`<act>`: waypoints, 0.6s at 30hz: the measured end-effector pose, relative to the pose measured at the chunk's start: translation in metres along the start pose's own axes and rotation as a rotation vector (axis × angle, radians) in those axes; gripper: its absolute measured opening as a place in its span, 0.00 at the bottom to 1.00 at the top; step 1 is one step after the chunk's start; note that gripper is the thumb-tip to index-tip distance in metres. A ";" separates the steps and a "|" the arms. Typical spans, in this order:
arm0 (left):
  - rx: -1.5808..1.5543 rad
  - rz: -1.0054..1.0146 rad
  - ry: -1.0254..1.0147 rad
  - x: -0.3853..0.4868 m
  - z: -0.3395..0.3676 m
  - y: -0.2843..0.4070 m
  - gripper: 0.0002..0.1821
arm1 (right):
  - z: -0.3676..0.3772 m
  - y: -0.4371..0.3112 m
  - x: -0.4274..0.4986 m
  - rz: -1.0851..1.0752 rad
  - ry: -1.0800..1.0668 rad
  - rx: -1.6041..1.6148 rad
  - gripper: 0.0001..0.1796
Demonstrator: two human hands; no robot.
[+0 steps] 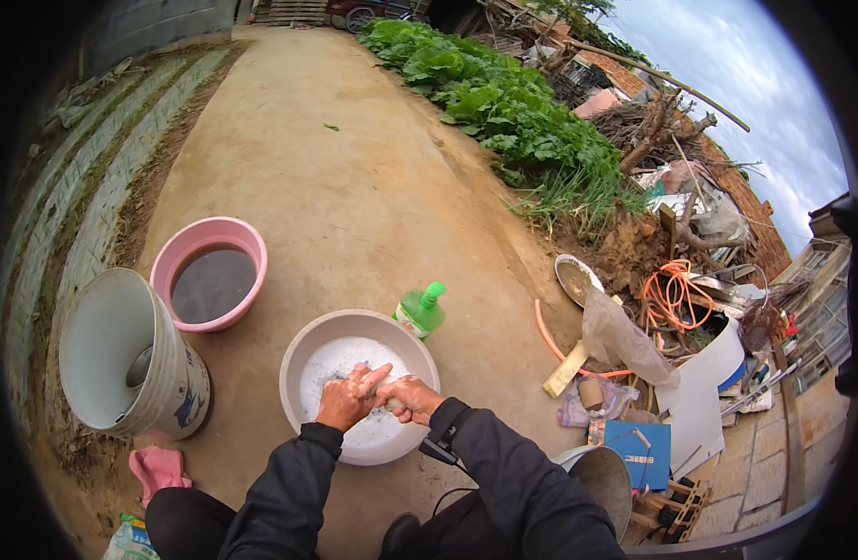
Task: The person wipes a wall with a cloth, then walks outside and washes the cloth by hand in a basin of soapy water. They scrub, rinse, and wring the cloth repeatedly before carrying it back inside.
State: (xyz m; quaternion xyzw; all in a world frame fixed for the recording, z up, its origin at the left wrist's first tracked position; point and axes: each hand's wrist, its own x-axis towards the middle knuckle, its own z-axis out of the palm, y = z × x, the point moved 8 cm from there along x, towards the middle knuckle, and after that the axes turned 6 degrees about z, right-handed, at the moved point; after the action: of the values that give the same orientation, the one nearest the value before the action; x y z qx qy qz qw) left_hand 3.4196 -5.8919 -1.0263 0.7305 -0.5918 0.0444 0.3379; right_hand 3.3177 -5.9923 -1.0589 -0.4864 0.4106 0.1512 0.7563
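Both hands grip a wet, pale cloth (383, 383), bunched tight above a greyish plastic basin (292, 357). My left hand (346, 397) is closed around one end, with foam on the fingers. At the other end, my right hand (413, 399) has its fingers wrapped around the cloth. White suds (345, 353) cover the water below them. A green pump bottle (422, 311) stands just beyond the basin's far right rim. Most of the cloth is hidden by the fingers.
Left of the basin are a pink basin (208, 227) of dark water and a white bucket (135, 357) with a metal vessel inside. A pink cloth (157, 470) lies near my left knee. A metal bucket (603, 483), blue box (635, 451) and orange hose (670, 287) sit right.
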 end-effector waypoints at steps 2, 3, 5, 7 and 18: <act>-0.047 0.009 -0.012 0.001 -0.001 0.000 0.26 | -0.003 0.003 0.003 0.002 0.025 -0.051 0.13; -0.070 -0.002 -0.028 0.001 0.000 -0.004 0.26 | -0.006 0.004 0.004 0.000 0.054 -0.095 0.15; -0.132 -0.069 -0.042 0.000 0.005 -0.013 0.26 | -0.010 0.000 0.006 -0.030 0.110 -0.177 0.21; -0.215 -0.158 -0.014 -0.003 0.009 -0.026 0.27 | -0.013 -0.011 0.003 -0.115 0.157 -0.253 0.28; -1.459 -0.958 -0.453 -0.048 0.035 -0.039 0.19 | 0.067 -0.062 -0.067 -1.306 0.635 -1.773 0.43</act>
State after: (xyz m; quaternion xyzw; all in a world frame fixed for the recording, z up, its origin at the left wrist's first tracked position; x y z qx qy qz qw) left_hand 3.4286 -5.8685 -1.0927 0.4941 -0.1576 -0.6328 0.5750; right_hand 3.3476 -5.9531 -0.9569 -0.9849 0.0011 -0.1636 -0.0560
